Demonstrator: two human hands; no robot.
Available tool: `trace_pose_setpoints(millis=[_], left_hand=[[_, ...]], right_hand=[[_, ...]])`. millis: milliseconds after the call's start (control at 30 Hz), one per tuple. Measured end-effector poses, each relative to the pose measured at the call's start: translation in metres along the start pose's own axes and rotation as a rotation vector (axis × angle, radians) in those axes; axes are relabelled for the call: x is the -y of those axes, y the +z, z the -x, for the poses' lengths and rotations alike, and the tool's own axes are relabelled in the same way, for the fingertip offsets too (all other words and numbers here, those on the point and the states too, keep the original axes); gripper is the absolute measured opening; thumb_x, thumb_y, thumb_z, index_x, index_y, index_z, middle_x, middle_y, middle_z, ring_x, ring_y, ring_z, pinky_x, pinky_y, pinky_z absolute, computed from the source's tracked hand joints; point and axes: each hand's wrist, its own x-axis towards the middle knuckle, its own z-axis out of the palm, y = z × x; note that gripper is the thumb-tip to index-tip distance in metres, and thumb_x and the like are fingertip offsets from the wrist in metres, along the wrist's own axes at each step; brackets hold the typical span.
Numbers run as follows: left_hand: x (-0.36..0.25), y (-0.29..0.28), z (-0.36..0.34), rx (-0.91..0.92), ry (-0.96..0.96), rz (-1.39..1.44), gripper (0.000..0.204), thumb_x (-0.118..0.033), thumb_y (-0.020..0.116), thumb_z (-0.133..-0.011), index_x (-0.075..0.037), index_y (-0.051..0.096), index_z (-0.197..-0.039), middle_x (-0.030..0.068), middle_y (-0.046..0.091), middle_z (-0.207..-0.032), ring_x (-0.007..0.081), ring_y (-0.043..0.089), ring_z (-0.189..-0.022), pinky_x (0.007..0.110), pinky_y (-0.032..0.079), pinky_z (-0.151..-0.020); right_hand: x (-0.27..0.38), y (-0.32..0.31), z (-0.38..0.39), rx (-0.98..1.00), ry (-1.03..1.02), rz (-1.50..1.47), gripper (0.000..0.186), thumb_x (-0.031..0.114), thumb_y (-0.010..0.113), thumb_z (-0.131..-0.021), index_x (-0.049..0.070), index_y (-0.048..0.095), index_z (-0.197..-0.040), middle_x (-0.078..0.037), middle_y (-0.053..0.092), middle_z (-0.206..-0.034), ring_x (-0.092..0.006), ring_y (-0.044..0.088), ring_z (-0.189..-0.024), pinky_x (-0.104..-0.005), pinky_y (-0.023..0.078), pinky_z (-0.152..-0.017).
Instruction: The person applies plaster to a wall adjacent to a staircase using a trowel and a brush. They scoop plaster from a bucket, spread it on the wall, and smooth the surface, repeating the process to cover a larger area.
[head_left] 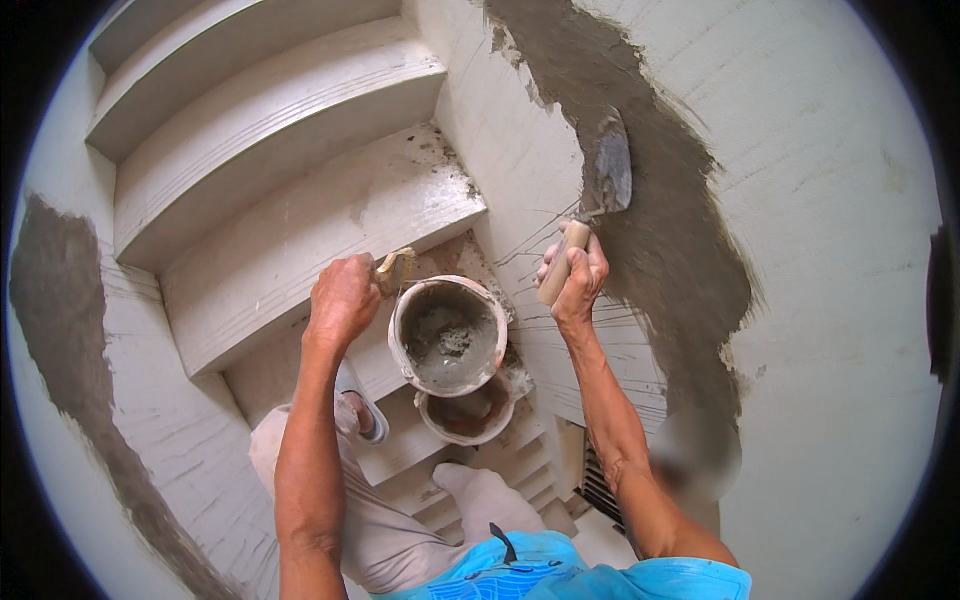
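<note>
The right hand [586, 284] is closed around the pale handle of a trowel [614, 165], its blade pointing to 12 o'clock and lying against a band of grey mortar [690, 270] on the wall. The left hand [345, 295], at 9 o'clock from the middle of the view, is clenched on what looks like a short tan brush [396, 270], though the fingers hide most of its grip. Just beside the brush, at its 5 o'clock, stands a white bucket [396, 345] holding wet grey mix [452, 345]; from the right hand it lies at 8 o'clock. A second bucket [465, 441], with brownish contents, shows partly covered at the first one's 6 o'clock. Further out, a sandalled foot [372, 420] rests at 7 to 8 o'clock and a dark slatted grille [600, 490] sits at 5. Pale stairs [285, 90] fill 10 to 11 o'clock, while another grey band [60, 290] runs down the opposite wall from 9 toward 7 o'clock.
</note>
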Motion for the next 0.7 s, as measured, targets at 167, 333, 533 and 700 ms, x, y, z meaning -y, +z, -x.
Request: trace_pose_setpoints(millis=[167, 333, 533, 700], left_hand=[[0.007, 0.005, 0.0, -0.021, -0.006, 0.037, 0.017, -0.006, 0.054, -0.083, 0.004, 0.066, -0.089, 0.0292, 0.068, -0.092, 0.0478, 0.065, -0.092, 0.057, 0.049, -0.082], [-0.006, 0.002, -0.001, 0.012, -0.021, 0.024, 0.016, -0.005, 0.054, -0.084, 0.003, 0.067, -0.089, 0.0298, 0.067, -0.092, 0.0481, 0.064, -0.092, 0.056, 0.049, -0.082], [0.002, 0.003, 0.0, 0.002, -0.026, 0.02, 0.016, -0.005, 0.054, -0.083, 0.003, 0.067, -0.089, 0.0296, 0.067, -0.091, 0.0481, 0.064, -0.092, 0.056, 0.049, -0.082], [0.003, 0.002, 0.0, 0.032, -0.051, -0.014, 0.019, -0.007, 0.059, -0.084, 0.001, 0.069, -0.097, 0.0273, 0.069, -0.097, 0.0453, 0.065, -0.096, 0.052, 0.049, -0.085]], right_hand=[[0.002, 0.01, -0.009, 0.097, 0.037, 0.055, 0.041, 0.025, 0.051, -0.093, -0.002, 0.056, -0.123, -0.008, 0.058, -0.072, -0.0147, 0.057, -0.052, -0.031, 0.051, -0.043], [0.004, 0.019, -0.044, 0.15, 0.077, 0.056, 0.041, 0.027, 0.05, -0.095, -0.002, 0.058, -0.122, -0.007, 0.06, -0.073, -0.0133, 0.059, -0.053, -0.0303, 0.052, -0.043], [0.019, 0.008, -0.025, 0.071, 0.027, 0.003, 0.038, 0.021, 0.049, -0.091, -0.003, 0.058, -0.12, -0.009, 0.059, -0.073, -0.0146, 0.058, -0.052, -0.0307, 0.05, -0.042], [0.02, 0.008, -0.007, 0.083, 0.016, -0.034, 0.037, 0.019, 0.049, -0.09, -0.003, 0.058, -0.118, -0.009, 0.06, -0.072, -0.0146, 0.058, -0.053, -0.0305, 0.05, -0.043]])
